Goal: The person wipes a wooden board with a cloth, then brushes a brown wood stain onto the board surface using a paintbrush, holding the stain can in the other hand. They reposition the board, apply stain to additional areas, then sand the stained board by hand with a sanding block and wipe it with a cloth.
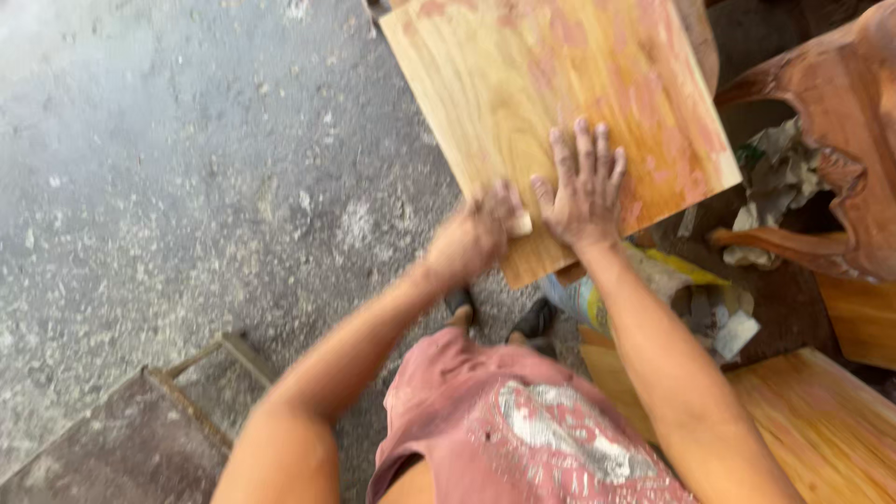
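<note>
A square wooden panel [551, 84] with pale grain and reddish-orange patches lies tilted in front of me. My right hand [583, 191] rests flat on its near part, fingers spread. My left hand [476, 238] is closed at the panel's near corner around a small pale piece [520, 224], possibly sandpaper or a block; blur hides what it is. My red shorts [523, 429] fill the bottom of the view.
Dusty grey concrete floor [187, 168] spreads to the left. A rusty metal frame [196, 383] lies at lower left. At right stand a carved reddish wooden piece [840, 131], crumpled rags [775, 177], a yellow bag [672, 280] and more wooden boards [821, 420].
</note>
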